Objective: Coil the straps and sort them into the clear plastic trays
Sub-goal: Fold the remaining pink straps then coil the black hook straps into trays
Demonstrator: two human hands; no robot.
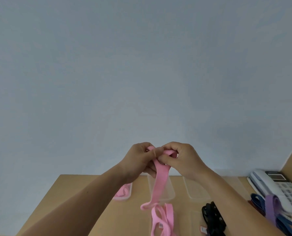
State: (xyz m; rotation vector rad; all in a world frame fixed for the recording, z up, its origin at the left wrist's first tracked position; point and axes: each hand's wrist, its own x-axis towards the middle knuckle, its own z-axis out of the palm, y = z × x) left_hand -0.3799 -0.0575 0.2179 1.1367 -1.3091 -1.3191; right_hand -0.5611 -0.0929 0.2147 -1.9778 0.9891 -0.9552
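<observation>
Both hands are raised above the wooden table [84,201], working one pink strap [159,184]. My left hand [140,159] grips the strap's upper end, and my right hand [181,159] pinches a loop of it between thumb and fingers. The rest of the strap hangs down onto the table, where it lies in loose folds [162,218]. A clear tray [169,191] stands behind the hanging strap. Another clear tray [124,193] at the left holds a coiled pink strap. A third clear tray [197,189] is to the right.
A black strap [213,217] lies on the table right of the pink folds. Purple [272,206] and blue [259,203] straps are piled at the right, beside a white desk phone [278,186]. A blue-grey wall fills the background.
</observation>
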